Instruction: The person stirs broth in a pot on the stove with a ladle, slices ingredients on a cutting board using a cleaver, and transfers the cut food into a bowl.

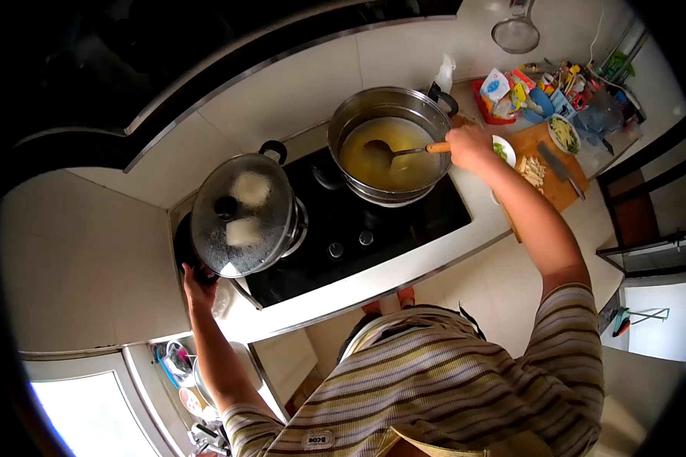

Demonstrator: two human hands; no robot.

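Observation:
My right hand (471, 147) is closed round the wooden handle of a ladle (379, 152). The ladle's bowl dips into yellowish liquid (405, 169) inside a large steel pot (345, 126) on the right side of the stove. On the left side stands a second pot covered by a steamed-up glass lid (215, 234) with a black knob; two pale pieces show through the glass. My left hand (198, 288) grips that pot's dark near-side handle, its fingers partly hidden.
A black gas hob (434, 215) carries both pots. To the right, a wooden cutting board (568, 199) holds a knife (560, 169), pale cut strips (533, 174) and a bowl of shredded food (563, 135). Packets crowd a red basket (489, 104). A strainer (515, 35) hangs on the wall.

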